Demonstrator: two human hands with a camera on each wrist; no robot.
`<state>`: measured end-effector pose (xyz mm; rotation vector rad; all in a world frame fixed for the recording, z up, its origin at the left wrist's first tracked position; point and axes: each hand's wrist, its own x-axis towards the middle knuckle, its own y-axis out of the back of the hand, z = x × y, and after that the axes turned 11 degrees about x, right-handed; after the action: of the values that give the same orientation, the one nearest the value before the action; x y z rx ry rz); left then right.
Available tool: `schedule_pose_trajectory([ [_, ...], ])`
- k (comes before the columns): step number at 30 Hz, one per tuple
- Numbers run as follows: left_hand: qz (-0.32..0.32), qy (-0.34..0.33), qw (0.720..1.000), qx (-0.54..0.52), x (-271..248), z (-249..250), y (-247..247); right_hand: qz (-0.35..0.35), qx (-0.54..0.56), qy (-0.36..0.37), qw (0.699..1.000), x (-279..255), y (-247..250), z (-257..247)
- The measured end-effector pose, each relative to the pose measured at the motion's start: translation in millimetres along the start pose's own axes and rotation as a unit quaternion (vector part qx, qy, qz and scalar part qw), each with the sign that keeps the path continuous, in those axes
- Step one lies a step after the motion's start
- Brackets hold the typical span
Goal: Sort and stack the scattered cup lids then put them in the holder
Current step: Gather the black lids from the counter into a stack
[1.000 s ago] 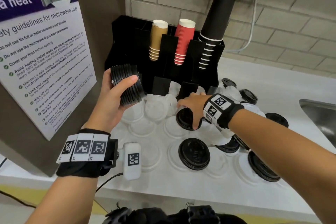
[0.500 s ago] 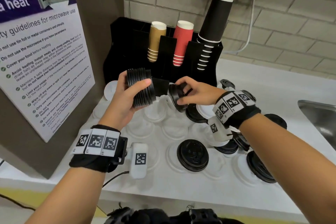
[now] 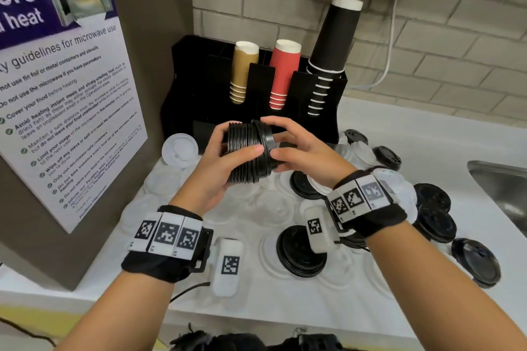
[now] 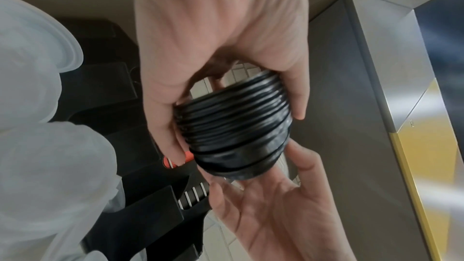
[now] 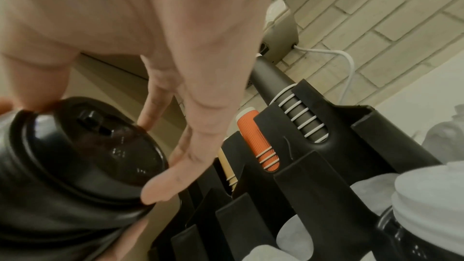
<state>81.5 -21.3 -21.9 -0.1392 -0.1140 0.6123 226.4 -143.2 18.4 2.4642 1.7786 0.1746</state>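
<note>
Stacking: a black lid (image 3: 268, 143) is being pressed onto the right end of a stack of black lids (image 3: 245, 151), held sideways in the air in front of the holder (image 3: 328, 111).
Left hand (image 3: 219, 168): wrapped around the stack, thumb across the near side, fingers curled round the far side; grip is firm.
Right hand (image 3: 308, 151): fingers (image 5: 160, 188) are laid almost straight around the rim of the end lid, fingertips touching its edge; nothing is clenched, the lid is pushed against the stack.
End lid: top face with sip hole is seen in the right wrist view (image 5: 100, 146); it sits slightly tilted on the stack.
Stack in left wrist view (image 4: 233, 126): ribbed rims are seen nested, both hands at its two ends.
Holder: black, at the far side of the counter (image 3: 427, 151) against the brick wall (image 3: 427, 51); gold cups (image 3: 242, 74), red cups (image 3: 282, 74) and tall black cups (image 3: 333, 43) are kept in its upper slots.
Loose black lids: one near centre (image 3: 299, 253), more on the right (image 3: 476, 262), lying on the counter.
White lids: spread flat over the counter under the hands; one is leaned at the left of the holder (image 3: 179, 148).
Poster (image 3: 65, 94): microwave guidelines, on the left panel.
Sink (image 3: 504, 188): edge is seen at far right.
Wrist bands (image 3: 168, 234): marker tags are worn on both wrists.
</note>
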Motion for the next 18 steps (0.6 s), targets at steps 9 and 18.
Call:
schedule_pose_trajectory([
  [9,0.009,0.000,1.000,-0.025,-1,0,-6,-0.007,0.027,0.024,0.999,-7,-5,-5],
  [18,0.003,0.008,0.999,-0.037,-2,0,-13,-0.006,0.019,0.031,0.999,-9,-5,-6],
])
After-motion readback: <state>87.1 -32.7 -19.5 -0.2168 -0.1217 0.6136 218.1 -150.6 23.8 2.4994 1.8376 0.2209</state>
